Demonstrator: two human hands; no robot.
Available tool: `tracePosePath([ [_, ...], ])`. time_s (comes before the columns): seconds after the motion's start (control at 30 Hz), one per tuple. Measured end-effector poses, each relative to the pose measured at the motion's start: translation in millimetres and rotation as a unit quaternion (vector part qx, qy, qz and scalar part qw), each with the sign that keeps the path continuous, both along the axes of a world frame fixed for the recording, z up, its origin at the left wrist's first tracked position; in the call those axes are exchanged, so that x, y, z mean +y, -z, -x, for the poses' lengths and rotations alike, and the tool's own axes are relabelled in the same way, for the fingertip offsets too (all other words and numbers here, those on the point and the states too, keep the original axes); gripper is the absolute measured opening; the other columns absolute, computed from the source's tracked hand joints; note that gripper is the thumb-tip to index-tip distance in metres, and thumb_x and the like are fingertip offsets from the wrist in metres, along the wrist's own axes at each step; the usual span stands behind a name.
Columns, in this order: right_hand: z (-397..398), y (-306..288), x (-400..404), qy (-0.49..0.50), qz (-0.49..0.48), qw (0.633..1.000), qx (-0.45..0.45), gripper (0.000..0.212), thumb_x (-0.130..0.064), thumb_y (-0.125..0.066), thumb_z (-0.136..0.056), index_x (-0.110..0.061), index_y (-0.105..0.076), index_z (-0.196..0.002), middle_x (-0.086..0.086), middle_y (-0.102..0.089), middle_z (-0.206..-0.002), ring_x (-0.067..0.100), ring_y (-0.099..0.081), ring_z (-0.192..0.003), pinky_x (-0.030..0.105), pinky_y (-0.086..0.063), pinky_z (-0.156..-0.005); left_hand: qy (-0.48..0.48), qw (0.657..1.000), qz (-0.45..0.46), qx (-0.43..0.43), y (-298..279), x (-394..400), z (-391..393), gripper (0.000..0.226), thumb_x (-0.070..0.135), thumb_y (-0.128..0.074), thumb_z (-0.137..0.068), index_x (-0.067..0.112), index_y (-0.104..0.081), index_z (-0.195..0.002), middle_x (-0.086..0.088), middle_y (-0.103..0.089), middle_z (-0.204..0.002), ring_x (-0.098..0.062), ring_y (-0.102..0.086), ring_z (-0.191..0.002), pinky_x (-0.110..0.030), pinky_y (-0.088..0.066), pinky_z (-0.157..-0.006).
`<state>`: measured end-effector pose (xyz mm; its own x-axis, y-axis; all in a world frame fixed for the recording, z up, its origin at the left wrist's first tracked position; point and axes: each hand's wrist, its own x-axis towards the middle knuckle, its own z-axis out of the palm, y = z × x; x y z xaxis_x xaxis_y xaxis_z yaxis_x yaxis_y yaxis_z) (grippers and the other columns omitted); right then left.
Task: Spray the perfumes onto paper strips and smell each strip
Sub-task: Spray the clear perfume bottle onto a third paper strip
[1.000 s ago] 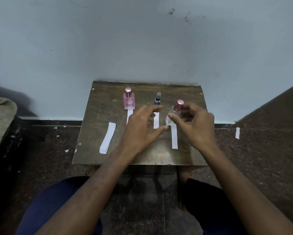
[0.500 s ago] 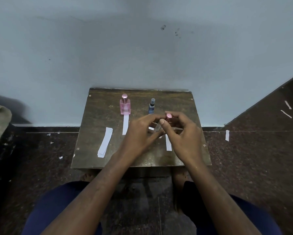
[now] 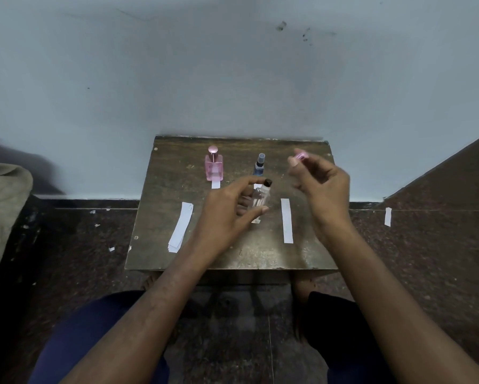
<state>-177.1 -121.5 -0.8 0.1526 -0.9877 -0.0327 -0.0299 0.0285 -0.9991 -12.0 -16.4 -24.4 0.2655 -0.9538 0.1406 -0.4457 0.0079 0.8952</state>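
A: Go, left to right. What's far left?

B: Beige cloth bundle (image 3: 2, 212) on the dark floor (image 3: 66, 273), with paper scraps near it. Then the small wooden table (image 3: 232, 256) set against the pale wall (image 3: 232, 79).

A: On the table?

B: Stack of paper strips (image 3: 180, 230) at the left side, lying flat and slightly slanted. Behind and right of it, the pink perfume bottle (image 3: 213, 167) stands upright near the back, cap on, with a strip (image 3: 215, 185) poking out in front of its base.

A: Left hand?

B: Left hand (image 3: 227, 214) is mid-table, fingers and thumb curled round the clear perfume bottle (image 3: 261, 197). Bottle is lifted and tilted, dark nozzle bare on top, forefinger lying near the nozzle. A bit of another strip (image 3: 255, 221) shows under the thumb.

A: Behind that?

B: Small blue spray bottle (image 3: 259, 164), upright, near the back, between the pink one and the right hand.

A: Right side?

B: A single paper strip (image 3: 287, 220) lies flat, lengthwise, between the two hands. Right hand (image 3: 324, 187) is raised above the table's right edge, blurred, pinching the pink cap (image 3: 301, 156) at its fingertips; cap is well apart from the clear bottle.

A: Further right?

B: One loose strip (image 3: 388, 216) on the floor, more bits by the right frame edge. Person's dark blue trousers (image 3: 88, 336) at the bottom.
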Motion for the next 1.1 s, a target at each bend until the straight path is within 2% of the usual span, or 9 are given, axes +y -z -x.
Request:
tracePosePath([
  [0.07,12.0,1.9,-17.9,0.019,0.047,0.997,0.062,0.032,-0.026,-0.084,-0.092,-0.018,-0.075,-0.122,-0.001,-0.082,-0.104,0.011,-0.078,-0.100,0.024,-0.061,-0.086,-0.006,1.000,0.003,0.013,-1.0,1.4,-0.9,0.059,0.020,-0.091,-0.086,0.038,-0.066,-0.136,0.021,-0.069,-0.096,-0.001,-0.072,-0.089,-0.011,-0.059,-0.074],
  [0.17,33.8,13.8,-38.2,0.021,0.128,0.955,0.265,0.039,-0.033,-0.087,-0.088,-0.017,-0.064,-0.115,-0.004,-0.078,-0.087,0.009,-0.075,-0.081,0.004,-0.050,-0.074,-0.008,1.000,0.014,0.006,-3.4,3.5,-2.0,0.067,0.022,-0.091,-0.086,0.039,-0.062,-0.143,0.019,-0.071,-0.095,-0.003,-0.074,-0.085,-0.015,-0.062,-0.073],
  [0.23,42.6,20.7,-44.9,0.023,0.138,0.939,0.316,0.031,-0.030,-0.085,-0.091,-0.016,-0.064,-0.110,-0.004,-0.076,-0.086,0.010,-0.073,-0.079,0.003,-0.047,-0.069,-0.002,1.000,0.021,0.003,-4.3,4.0,-1.5,0.065,0.024,-0.090,-0.087,0.040,-0.061,-0.143,0.017,-0.072,-0.097,-0.003,-0.074,-0.085,-0.017,-0.063,-0.073],
  [0.4,48.5,38.3,-55.3,-0.008,0.141,0.913,0.382,0.013,-0.028,-0.075,-0.097,-0.017,-0.074,-0.102,-0.003,-0.072,-0.079,0.017,-0.068,-0.079,0.029,-0.053,-0.077,-0.007,1.000,0.025,-0.001,-6.0,2.5,2.1,0.058,0.027,-0.090,-0.088,0.038,-0.065,-0.139,0.018,-0.070,-0.098,0.000,-0.074,-0.087,-0.013,-0.060,-0.072],
  [0.57,55.2,44.5,-65.1,0.010,0.132,0.897,0.423,0.020,-0.035,-0.076,-0.096,-0.016,-0.080,-0.100,-0.008,-0.065,-0.068,0.015,-0.064,-0.073,0.013,-0.037,-0.061,-0.003,1.000,0.019,0.006,-8.4,-1.1,7.3,0.057,0.025,-0.090,-0.088,0.035,-0.065,-0.138,0.020,-0.069,-0.097,0.000,-0.074,-0.088,-0.011,-0.059,-0.071],
  [0.77,51.8,46.9,-69.4,-0.002,0.120,0.873,0.473,0.031,-0.038,-0.076,-0.097,-0.008,-0.080,-0.091,-0.011,-0.055,-0.059,0.019,-0.062,-0.069,0.016,-0.030,-0.054,0.009,1.000,0.013,0.003,-10.5,-3.4,13.0,0.056,0.025,-0.088,-0.089,0.035,-0.065,-0.139,0.018,-0.071,-0.099,0.000,-0.075,-0.089,-0.013,-0.061,-0.074],
  [0.83,49.6,48.2,-68.7,-0.009,0.117,0.867,0.483,0.034,-0.040,-0.076,-0.097,-0.007,-0.081,-0.092,-0.007,-0.058,-0.061,0.018,-0.059,-0.068,0.023,-0.033,-0.055,0.012,1.000,0.011,0.000,-10.9,-3.6,13.9,0.056,0.024,-0.088,-0.089,0.034,-0.065,-0.139,0.021,-0.071,-0.098,0.001,-0.075,-0.089,-0.013,-0.061,-0.074],
  [0.97,49.1,46.1,-67.6,-0.010,0.119,0.869,0.481,0.034,-0.042,-0.078,-0.096,-0.008,-0.083,-0.099,-0.003,-0.063,-0.066,0.017,-0.060,-0.070,0.020,-0.033,-0.055,0.012,1.000,0.009,-0.008,-9.9,-3.4,14.0,0.058,0.024,-0.089,-0.089,0.035,-0.065,-0.141,0.021,-0.071,-0.098,0.001,-0.075,-0.089,-0.011,-0.060,-0.074],
  [1.1,51.1,43.5,-65.5,-0.014,0.117,0.868,0.482,0.039,-0.046,-0.081,-0.092,-0.009,-0.082,-0.103,0.003,-0.072,-0.075,0.022,-0.070,-0.079,0.025,-0.042,-0.068,0.014,1.000,0.005,-0.014,-10.0,-3.3,13.7,0.059,0.026,-0.088,-0.090,0.036,-0.064,-0.142,0.021,-0.071,-0.100,0.003,-0.074,-0.091,-0.011,-0.060,-0.074],
])
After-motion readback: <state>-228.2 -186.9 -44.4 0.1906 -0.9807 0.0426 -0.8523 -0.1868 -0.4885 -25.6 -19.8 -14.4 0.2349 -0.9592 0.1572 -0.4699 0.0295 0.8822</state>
